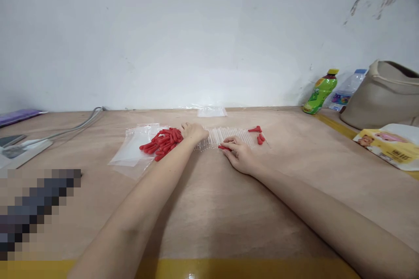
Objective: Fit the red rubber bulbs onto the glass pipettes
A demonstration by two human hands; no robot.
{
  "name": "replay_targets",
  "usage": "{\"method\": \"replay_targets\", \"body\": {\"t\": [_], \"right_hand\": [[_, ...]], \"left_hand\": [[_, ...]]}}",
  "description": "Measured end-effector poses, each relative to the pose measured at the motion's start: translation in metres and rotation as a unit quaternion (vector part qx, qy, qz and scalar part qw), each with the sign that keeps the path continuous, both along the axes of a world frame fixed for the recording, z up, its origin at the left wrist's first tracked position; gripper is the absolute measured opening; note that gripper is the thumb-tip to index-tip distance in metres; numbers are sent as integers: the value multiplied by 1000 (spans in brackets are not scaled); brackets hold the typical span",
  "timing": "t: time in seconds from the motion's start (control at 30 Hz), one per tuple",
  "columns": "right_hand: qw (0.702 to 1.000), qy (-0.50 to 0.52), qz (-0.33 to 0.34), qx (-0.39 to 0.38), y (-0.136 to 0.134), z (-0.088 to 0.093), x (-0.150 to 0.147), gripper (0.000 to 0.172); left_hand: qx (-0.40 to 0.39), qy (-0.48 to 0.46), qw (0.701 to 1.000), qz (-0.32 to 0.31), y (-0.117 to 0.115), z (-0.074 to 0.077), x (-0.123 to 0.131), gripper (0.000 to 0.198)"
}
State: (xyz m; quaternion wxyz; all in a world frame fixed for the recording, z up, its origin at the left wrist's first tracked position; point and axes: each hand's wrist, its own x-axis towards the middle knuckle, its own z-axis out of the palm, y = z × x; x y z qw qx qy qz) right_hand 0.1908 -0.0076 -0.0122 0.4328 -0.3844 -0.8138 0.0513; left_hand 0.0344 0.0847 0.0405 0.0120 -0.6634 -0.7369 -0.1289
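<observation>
A row of clear glass dropper tubes (220, 136) lies side by side on the brown-covered table. At the left end of this row is my left hand (194, 132), fingers apart and partly hidden, beside a pile of red rubber dropper bulbs (165, 140). My right hand (241, 155) is closed at the near edge of the tubes, with a red rubber bulb (224, 148) between thumb and fingers. Whether a tube is inside that bulb cannot be made out. A few red bulbs (260, 139) lie at the row's right end, where one tube sticks out.
Clear zip bags (131, 146) lie under and left of the pile; another bag (212, 112) is by the wall. At right stand a green bottle (321, 91), a clear bottle (348, 89), a beige bag (381, 96) and a yellow-white packet (389, 146). A grey cable (72, 128) crosses the left.
</observation>
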Motion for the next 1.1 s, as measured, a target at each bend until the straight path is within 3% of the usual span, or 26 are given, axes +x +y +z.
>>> {"method": "replay_targets", "body": {"t": [0.1, 0.13, 0.2, 0.27, 0.37, 0.57, 1.1], "right_hand": [[1000, 18, -10, 4, 0, 1, 1, 21], [1000, 23, -19, 6, 0, 1, 1, 20], [999, 27, -36, 6, 1, 2, 2, 18], [999, 34, -39, -4, 1, 2, 2, 17], [998, 46, -27, -26, 3, 1, 1, 17], [999, 38, -10, -21, 2, 2, 1, 19], [999, 20, 21, -30, -4, 7, 1, 21]], "left_hand": [[32, -15, 998, -51, -15, 3, -7, 30], [68, -28, 992, -103, -23, 3, -11, 29], [148, -51, 965, -211, -42, -1, -22, 22], [172, -54, 935, -307, -61, -8, -35, 16], [178, 3, 907, -382, -79, -25, -51, 17], [228, -37, 882, -410, -74, -47, -60, 25], [234, -73, 864, -441, -72, -46, -59, 23]]}}
